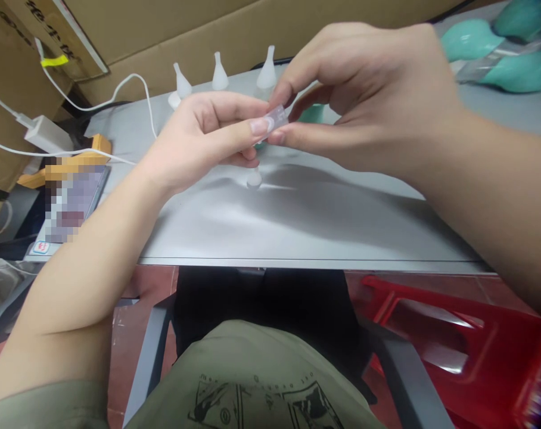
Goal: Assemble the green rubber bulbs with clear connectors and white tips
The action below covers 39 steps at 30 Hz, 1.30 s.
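Observation:
Over the table, my left hand (208,134) pinches a small clear tube (278,117) between thumb and fingers. My right hand (373,98) has its thumb and fingertips closed at the tube's other end. Below my left fingers, a small white round piece (254,180) is near the tabletop, partly covered. Something teal (314,113) shows in the gap behind my right fingers, mostly hidden. Beyond my hands stand white narrow-necked cones: one at the left (182,82), one in the middle (220,72) and one at the right (267,68).
Cardboard (172,36) walls the back of the grey table (235,235). Wrapped teal rounded objects (516,65) lie at the back right. Left are a white charger (49,136) with cables, a yellow-orange stand (101,146) and a phone (80,202). A red plastic stool (485,351) is below right.

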Each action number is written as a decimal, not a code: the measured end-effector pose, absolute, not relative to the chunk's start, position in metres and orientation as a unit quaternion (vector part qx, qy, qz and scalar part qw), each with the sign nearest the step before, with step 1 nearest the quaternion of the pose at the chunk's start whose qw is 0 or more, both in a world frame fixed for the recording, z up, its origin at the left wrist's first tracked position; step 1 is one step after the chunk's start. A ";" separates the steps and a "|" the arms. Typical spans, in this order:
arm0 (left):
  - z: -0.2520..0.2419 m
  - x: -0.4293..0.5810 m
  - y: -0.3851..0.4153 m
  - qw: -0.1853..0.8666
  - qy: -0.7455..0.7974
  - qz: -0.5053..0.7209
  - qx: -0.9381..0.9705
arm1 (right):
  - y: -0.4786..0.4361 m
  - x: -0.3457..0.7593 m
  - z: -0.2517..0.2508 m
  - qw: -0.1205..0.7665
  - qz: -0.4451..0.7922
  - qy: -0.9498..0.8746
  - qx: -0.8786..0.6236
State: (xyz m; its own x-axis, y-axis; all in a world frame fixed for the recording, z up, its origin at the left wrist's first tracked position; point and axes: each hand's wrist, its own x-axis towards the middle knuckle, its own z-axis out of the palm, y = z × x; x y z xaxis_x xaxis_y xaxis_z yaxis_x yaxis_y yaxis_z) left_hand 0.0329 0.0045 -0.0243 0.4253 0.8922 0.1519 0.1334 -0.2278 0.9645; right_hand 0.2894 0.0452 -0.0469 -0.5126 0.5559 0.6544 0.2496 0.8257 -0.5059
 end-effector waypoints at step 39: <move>-0.019 0.037 0.001 0.512 0.401 0.394 0.649 | 0.033 0.287 -0.044 0.413 0.075 -0.857 -0.299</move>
State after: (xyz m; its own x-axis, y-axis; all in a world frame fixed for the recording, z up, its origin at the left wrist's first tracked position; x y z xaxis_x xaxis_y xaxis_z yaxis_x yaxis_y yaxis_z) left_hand 0.0375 0.0006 -0.0188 0.3669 0.9248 0.1006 0.1171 -0.1532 0.9812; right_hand 0.2872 0.0333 -0.0438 -0.4801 0.5750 0.6625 0.4516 0.8094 -0.3754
